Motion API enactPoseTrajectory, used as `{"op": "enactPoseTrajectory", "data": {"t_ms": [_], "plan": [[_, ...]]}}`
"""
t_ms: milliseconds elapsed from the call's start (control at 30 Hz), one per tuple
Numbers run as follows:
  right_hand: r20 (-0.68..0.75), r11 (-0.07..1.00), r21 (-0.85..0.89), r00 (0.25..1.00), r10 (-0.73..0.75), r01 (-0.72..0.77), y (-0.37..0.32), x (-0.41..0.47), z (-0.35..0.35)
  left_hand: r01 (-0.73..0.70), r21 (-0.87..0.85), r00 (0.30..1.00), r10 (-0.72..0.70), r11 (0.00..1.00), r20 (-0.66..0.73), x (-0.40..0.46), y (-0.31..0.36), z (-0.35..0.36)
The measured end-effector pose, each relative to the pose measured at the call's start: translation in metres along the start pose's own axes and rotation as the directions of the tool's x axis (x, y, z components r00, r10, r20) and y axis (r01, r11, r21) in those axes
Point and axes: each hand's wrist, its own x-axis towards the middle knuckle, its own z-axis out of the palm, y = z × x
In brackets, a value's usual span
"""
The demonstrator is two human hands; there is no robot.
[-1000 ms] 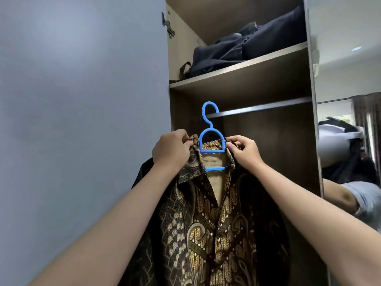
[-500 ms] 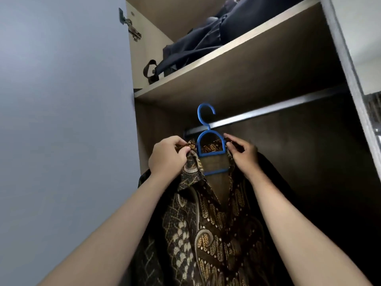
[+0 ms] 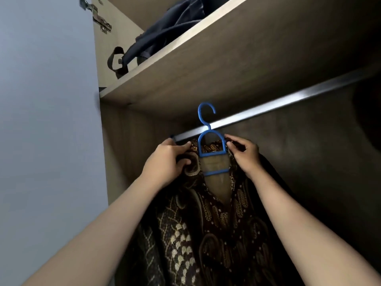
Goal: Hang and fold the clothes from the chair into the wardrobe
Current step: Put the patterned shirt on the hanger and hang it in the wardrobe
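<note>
With my left hand (image 3: pixel 165 159) and right hand (image 3: pixel 244 154) gripping the shirt (image 3: pixel 206 234) at its collar, I raise the hanger (image 3: pixel 210 141) toward the rail (image 3: pixel 288 100), its hook not yet on.

The hanger (image 3: pixel 212 145) is smooth blue plastic with a slight sheen. On it, the shirt (image 3: pixel 206 234) is woven cloth — matt, brown and gold patterned. Just behind the hanger's hook, the rail (image 3: pixel 288 100) is brushed metal, glossy. Above the rail, the shelf (image 3: pixel 206 65) is matt wood-grain board, carrying dark, soft cloth (image 3: pixel 169 27).
</note>
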Motion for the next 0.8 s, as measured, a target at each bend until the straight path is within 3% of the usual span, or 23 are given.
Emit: {"op": "enactPoseTrajectory", "data": {"t_ms": [267, 533, 633, 800], "plan": [[0.011, 0.997, 0.043, 0.998, 0.058, -0.058, 0.023, 0.018, 0.010, 0.058, 0.156, 0.997, -0.065, 0.986, 0.036, 0.022, 0.004, 0.014], [0.035, 0.983, 0.027, 0.983, 0.183, -0.184, 0.069, 0.001, 0.006, 0.079, 0.163, 0.988, -0.099, 0.983, 0.119, 0.010, 0.013, 0.050], [0.040, 0.985, -0.004, 0.985, 0.170, -0.170, 0.068, 0.005, 0.004, 0.108, 0.053, 0.990, -0.112, 0.993, 0.087, 0.006, 0.010, 0.057], [0.040, 0.978, -0.060, 0.978, 0.203, -0.200, 0.061, 0.010, 0.003, 0.230, -0.243, 0.966, -0.190, 0.942, 0.176, 0.005, 0.012, 0.055]]}}
